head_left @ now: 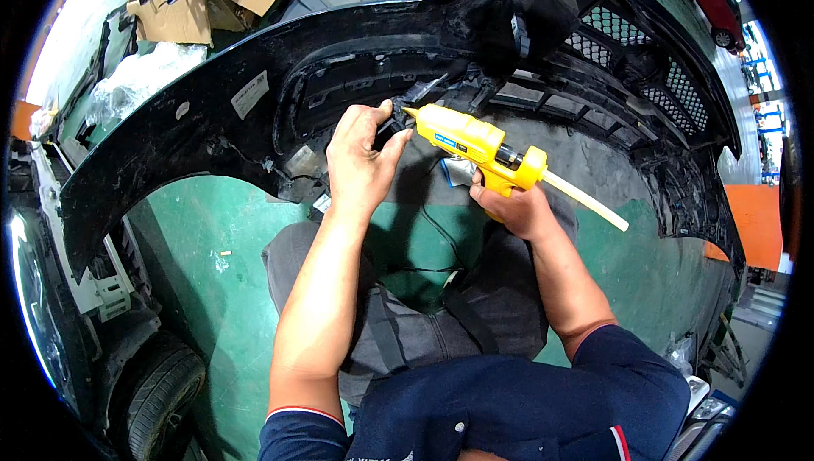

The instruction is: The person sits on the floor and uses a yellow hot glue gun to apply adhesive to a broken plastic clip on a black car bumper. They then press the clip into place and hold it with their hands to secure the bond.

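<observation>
Yellow glue gun (462,132), one, in my right hand (515,209), above my knees and before the dark bumper (199,105).
Right hand: clamped on the handle, forearm angled up and inward, nozzle to the left; pale glue stick (587,203) jutting from the rear. Left hand (360,156): raised beside the nozzle tip, fingers curled, thumb toward them; whether they grip anything, I cannot tell. Beyond: cardboard box (178,20), upper left; tire (165,393), lower left; green floor (212,232).
</observation>
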Demonstrator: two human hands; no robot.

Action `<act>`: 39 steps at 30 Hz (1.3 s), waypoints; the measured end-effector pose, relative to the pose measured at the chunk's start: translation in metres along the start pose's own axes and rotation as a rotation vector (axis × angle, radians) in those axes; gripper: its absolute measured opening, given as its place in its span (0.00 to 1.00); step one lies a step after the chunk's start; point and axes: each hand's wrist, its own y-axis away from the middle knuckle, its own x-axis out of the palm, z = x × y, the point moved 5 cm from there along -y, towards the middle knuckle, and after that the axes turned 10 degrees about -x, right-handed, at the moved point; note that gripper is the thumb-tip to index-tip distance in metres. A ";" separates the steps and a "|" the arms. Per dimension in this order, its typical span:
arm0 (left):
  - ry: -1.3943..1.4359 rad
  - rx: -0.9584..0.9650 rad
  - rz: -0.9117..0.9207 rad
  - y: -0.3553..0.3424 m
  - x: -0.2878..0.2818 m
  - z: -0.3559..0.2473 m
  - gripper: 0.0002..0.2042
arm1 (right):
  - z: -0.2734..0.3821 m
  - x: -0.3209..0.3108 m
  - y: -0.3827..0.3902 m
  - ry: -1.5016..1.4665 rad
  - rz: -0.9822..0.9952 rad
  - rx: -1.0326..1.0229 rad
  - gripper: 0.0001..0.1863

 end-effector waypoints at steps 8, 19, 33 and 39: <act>0.046 -0.038 0.017 0.000 -0.001 -0.001 0.19 | -0.003 0.000 -0.001 0.018 0.000 0.040 0.13; 0.084 -0.078 -0.020 -0.001 -0.003 0.004 0.18 | -0.002 0.000 0.002 -0.004 -0.016 0.044 0.13; 0.032 -0.071 -0.038 0.002 -0.002 0.001 0.19 | 0.014 0.014 0.001 0.210 -0.020 -0.113 0.10; 0.024 -0.073 -0.044 0.002 -0.002 0.000 0.19 | 0.030 0.019 -0.003 0.322 -0.035 -0.380 0.09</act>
